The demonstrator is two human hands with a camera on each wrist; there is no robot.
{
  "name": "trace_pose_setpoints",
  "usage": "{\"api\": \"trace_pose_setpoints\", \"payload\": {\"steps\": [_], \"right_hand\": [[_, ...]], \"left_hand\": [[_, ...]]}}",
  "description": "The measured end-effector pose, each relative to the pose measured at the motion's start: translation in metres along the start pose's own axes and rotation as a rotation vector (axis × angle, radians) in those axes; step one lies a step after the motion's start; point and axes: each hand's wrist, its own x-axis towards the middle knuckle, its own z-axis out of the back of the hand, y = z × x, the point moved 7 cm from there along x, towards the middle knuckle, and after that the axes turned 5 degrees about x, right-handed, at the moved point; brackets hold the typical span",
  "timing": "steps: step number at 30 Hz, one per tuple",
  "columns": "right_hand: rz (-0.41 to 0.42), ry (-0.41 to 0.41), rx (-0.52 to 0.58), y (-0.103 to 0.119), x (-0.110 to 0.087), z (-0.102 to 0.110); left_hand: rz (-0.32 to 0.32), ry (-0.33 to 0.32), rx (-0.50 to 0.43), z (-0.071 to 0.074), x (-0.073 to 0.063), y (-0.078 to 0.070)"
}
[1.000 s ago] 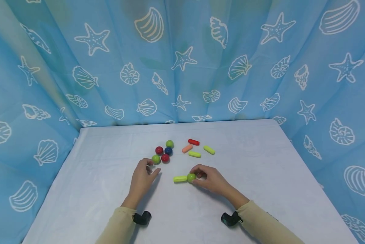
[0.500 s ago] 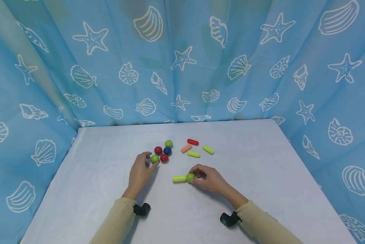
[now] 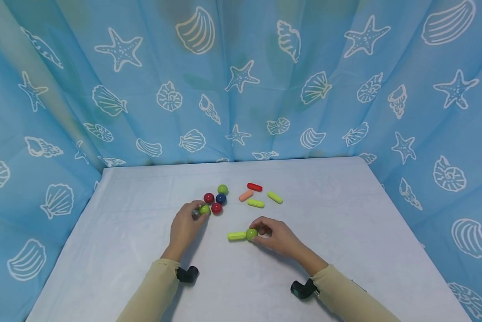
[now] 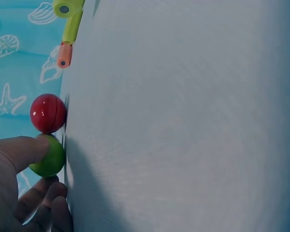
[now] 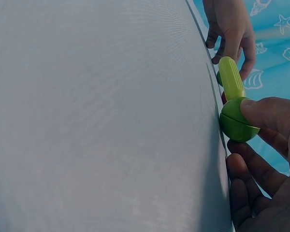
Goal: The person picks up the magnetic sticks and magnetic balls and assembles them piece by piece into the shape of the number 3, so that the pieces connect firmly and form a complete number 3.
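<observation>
My left hand (image 3: 183, 228) pinches a green ball (image 3: 204, 209) between thumb and fingers at the near left of a cluster of balls. In the left wrist view this green ball (image 4: 53, 162) is right against a red ball (image 4: 48, 113). My right hand (image 3: 279, 235) pinches another green ball (image 3: 251, 235), close to the tabletop. A yellow-green ridged rod (image 3: 236, 236) extends leftward from that ball, its end against it. The right wrist view shows a seam round the right ball (image 5: 237, 123) and the thumb pressed on its top.
Beside the left hand lie two red balls, one nearer (image 3: 216, 208) and one farther (image 3: 209, 197), a blue ball (image 3: 221, 199) and a green ball (image 3: 222, 189). Right of them are a red rod (image 3: 254, 187), an orange rod (image 3: 246, 196) and two yellow-green rods (image 3: 256, 203). A blue curtain (image 3: 241, 112) hangs behind the white table (image 3: 345, 223).
My left hand has moved slightly forward and its thumb and fingers have closed round the near green ball. The right hand keeps its grip on the other ball, with the rod in place.
</observation>
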Motion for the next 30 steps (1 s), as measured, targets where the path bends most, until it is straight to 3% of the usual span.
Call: {"api": "trace_pose_setpoints", "payload": {"steps": [30], "right_hand": [[-0.017,-0.003,-0.001,-0.001,0.000,0.000]], "left_hand": [[-0.010,0.054,-0.086,-0.003,-0.019,-0.004]]}}
